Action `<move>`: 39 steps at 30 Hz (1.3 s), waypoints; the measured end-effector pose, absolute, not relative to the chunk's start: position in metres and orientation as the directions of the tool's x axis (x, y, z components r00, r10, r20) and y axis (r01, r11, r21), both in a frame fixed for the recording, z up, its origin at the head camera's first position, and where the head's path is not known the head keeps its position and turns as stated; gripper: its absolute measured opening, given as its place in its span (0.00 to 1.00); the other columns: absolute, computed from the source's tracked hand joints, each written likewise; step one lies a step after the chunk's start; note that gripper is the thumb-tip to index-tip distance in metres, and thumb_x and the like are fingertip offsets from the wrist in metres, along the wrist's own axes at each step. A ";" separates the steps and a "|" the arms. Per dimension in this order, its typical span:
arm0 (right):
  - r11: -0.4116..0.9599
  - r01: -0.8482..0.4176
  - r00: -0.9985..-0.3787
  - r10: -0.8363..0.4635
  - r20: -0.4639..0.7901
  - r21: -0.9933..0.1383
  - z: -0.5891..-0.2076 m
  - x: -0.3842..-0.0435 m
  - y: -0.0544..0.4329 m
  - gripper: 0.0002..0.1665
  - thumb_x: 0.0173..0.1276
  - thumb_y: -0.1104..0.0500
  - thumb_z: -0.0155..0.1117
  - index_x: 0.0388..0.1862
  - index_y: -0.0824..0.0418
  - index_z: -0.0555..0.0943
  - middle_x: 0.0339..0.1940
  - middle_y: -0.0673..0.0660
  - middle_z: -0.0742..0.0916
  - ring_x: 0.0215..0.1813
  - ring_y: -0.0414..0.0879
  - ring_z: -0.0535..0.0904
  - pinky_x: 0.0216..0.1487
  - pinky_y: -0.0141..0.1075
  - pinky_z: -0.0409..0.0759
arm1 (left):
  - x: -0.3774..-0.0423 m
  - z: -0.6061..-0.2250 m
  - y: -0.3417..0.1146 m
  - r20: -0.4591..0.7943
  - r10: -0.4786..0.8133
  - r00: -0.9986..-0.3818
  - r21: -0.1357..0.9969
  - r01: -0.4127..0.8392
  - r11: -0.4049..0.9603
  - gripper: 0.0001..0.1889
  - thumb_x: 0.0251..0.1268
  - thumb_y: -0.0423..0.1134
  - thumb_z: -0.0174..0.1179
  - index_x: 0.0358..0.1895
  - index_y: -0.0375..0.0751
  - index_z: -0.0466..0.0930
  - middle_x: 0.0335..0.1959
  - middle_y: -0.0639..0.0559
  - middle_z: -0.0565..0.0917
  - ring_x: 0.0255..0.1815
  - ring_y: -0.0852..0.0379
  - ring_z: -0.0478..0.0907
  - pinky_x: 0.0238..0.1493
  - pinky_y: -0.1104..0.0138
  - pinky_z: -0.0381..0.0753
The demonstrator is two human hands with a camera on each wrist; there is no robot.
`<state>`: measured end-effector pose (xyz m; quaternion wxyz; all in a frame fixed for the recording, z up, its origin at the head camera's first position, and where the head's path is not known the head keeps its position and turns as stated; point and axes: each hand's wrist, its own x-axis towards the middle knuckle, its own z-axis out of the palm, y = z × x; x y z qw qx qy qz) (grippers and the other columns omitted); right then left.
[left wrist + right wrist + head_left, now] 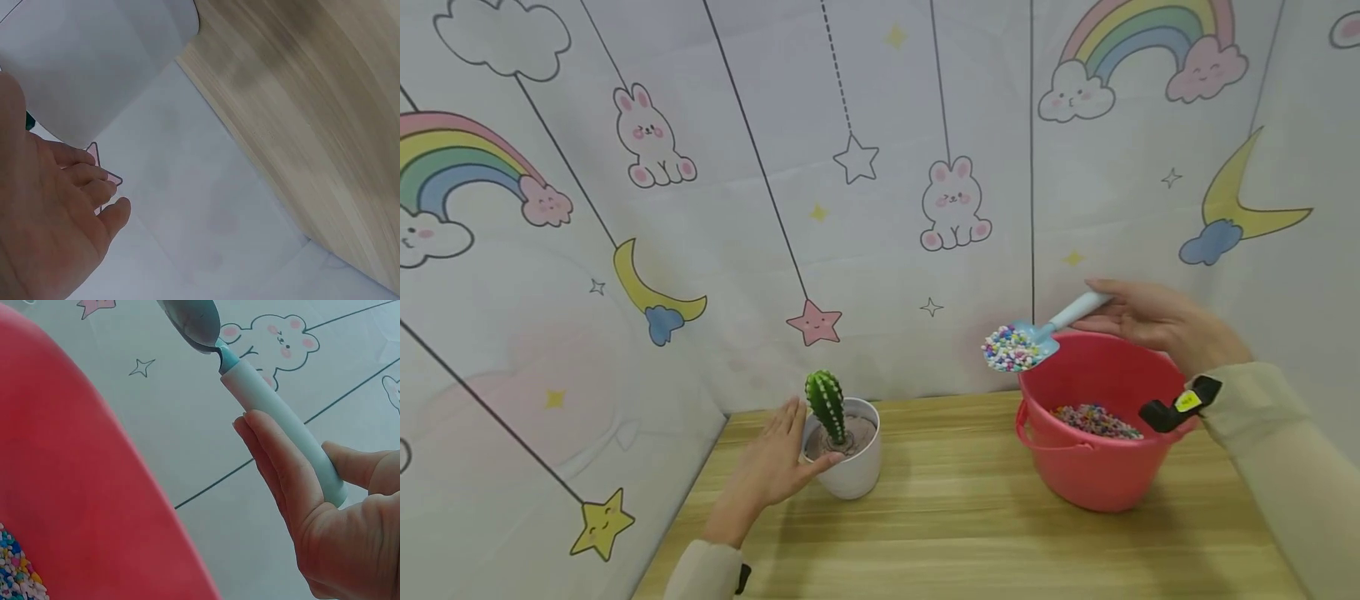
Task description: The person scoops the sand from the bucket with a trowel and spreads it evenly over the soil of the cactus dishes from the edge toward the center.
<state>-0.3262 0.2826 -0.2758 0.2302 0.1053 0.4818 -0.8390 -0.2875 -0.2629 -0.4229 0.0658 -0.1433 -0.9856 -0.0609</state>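
In the head view my right hand [1157, 321] grips the pale handle of a small light-blue shovel [1078, 311], its blade heaped with colourful pebbles [1011, 348]. The loaded blade is above the left rim of a red bucket [1093, 475]. From the right wrist, the shovel's handle [275, 419] lies between my thumb and fingers, and the underside of the blade shows. My left hand [771, 462] rests with extended fingers at the left side of a white pot [853, 471], where a green cactus [826, 408] stands in greyish-brown filling. The left wrist view shows the pot's wall [106, 56] close by.
More colourful pebbles [1097, 421] lie inside the bucket, whose handle [1024, 425] hangs down at its side. Bucket and pot stand apart on a wood-grain table [940, 500]. A white cloth backdrop [880, 242] with cartoon prints rises behind and to the left.
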 end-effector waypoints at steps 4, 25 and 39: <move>-0.420 0.468 -0.880 -0.299 -0.369 -0.777 -0.275 -0.330 0.274 0.25 0.77 0.48 0.66 0.62 0.61 0.72 0.50 0.64 0.92 0.56 0.63 0.91 0.65 0.47 0.85 | -0.291 -0.425 -0.264 0.130 0.277 -0.952 0.114 0.291 0.950 0.62 0.66 0.81 0.50 0.85 0.31 0.46 0.88 0.37 0.46 0.89 0.38 0.46 0.87 0.44 0.55; -0.350 0.342 -0.918 -0.320 -0.232 -0.872 -0.284 -0.350 0.228 0.11 0.83 0.55 0.58 0.44 0.62 0.80 0.41 0.60 0.92 0.44 0.57 0.93 0.55 0.47 0.90 | -0.294 -0.427 -0.261 0.082 0.291 -0.953 0.088 0.298 0.951 0.63 0.66 0.82 0.49 0.85 0.31 0.45 0.88 0.35 0.45 0.89 0.37 0.44 0.88 0.45 0.53; -0.366 0.379 -0.904 -0.342 -0.256 -0.850 -0.289 -0.360 0.197 0.10 0.84 0.57 0.54 0.49 0.64 0.73 0.40 0.63 0.91 0.42 0.57 0.92 0.53 0.48 0.90 | -0.292 -0.426 -0.260 0.083 0.283 -0.955 0.078 0.290 0.954 0.64 0.65 0.82 0.49 0.84 0.30 0.46 0.88 0.34 0.46 0.89 0.37 0.45 0.88 0.45 0.52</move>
